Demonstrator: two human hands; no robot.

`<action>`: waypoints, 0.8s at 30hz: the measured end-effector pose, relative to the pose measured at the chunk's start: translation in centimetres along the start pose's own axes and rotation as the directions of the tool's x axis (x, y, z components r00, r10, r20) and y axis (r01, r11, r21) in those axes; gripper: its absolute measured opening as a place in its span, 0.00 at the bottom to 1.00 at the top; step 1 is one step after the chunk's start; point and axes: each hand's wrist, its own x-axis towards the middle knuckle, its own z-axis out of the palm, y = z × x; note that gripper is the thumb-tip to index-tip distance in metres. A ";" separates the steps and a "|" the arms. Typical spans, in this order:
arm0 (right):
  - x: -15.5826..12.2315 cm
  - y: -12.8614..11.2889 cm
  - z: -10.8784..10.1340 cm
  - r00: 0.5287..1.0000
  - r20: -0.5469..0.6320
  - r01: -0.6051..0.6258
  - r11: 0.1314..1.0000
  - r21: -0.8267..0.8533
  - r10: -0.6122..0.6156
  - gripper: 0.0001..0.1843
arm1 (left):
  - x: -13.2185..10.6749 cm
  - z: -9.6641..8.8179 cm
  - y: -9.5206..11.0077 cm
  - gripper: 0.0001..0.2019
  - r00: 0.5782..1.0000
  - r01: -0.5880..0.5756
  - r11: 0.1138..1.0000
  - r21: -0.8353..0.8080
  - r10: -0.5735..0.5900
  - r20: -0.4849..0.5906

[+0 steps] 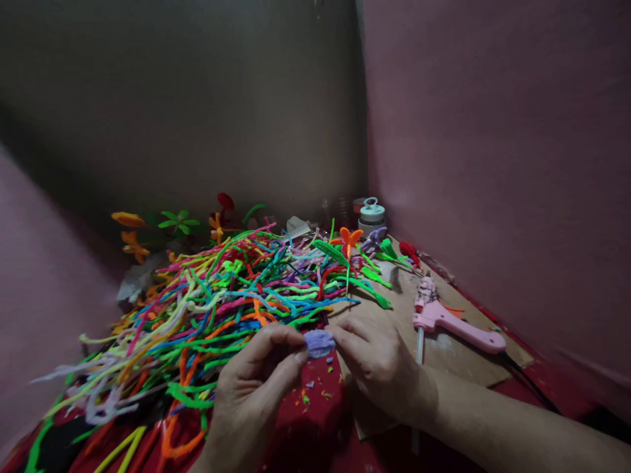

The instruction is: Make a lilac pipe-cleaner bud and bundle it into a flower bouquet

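A small, fuzzy, lilac piece of chenille-like material (319,343) sits directly between the two bare hands, above the red worktop (315,437). The left hand (254,384) meets its left edge, with thumb and forefinger pinching it there. The right hand (382,355) touches its upper right edge; those fingers look closed on it too, though the underside of that grip is hidden. Neither hand is nearer, since both are in contact. The visible part is nearly as deep as it is wide, so I cannot firmly tell a long axis; faint ridges seem to run across from one hand to the other.

The piece looks soft, compact and roughly rectangular, with an uneven, fluffy lower edge that is a little paler. Its ends are partly covered by the fingers.

Just below it, tiny green and orange fuzzy scraps (306,399) lie on the worktop. A large, tangled heap of multicoloured pipe cleaners (236,302) spreads beyond and to the left. To the right, a pink plastic glue gun (458,325) lies on a flat brown cardboard sheet (451,382), apart from the lilac piece.
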 end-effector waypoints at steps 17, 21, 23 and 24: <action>-0.3 0.5 0.3 0.999 0.035 -0.034 0.999 -0.041 0.036 0.14 | 0.8 -0.5 -1.0 0.02 0.997 -0.064 0.998 0.017 0.063 0.048; -0.2 0.4 0.3 0.999 0.042 -0.022 0.999 -0.050 0.024 0.16 | 0.8 -0.6 -1.0 0.02 0.997 -0.062 0.998 -0.007 0.062 0.049; -0.2 0.3 0.3 0.999 0.043 -0.010 0.997 -0.077 0.014 0.16 | 0.7 -0.6 -0.9 0.01 0.998 -0.033 0.999 0.012 0.032 0.055; -0.2 0.3 0.4 0.999 0.050 -0.005 0.996 -0.094 0.010 0.16 | 0.7 -0.5 -0.8 0.02 0.998 -0.011 1.000 0.027 0.009 0.058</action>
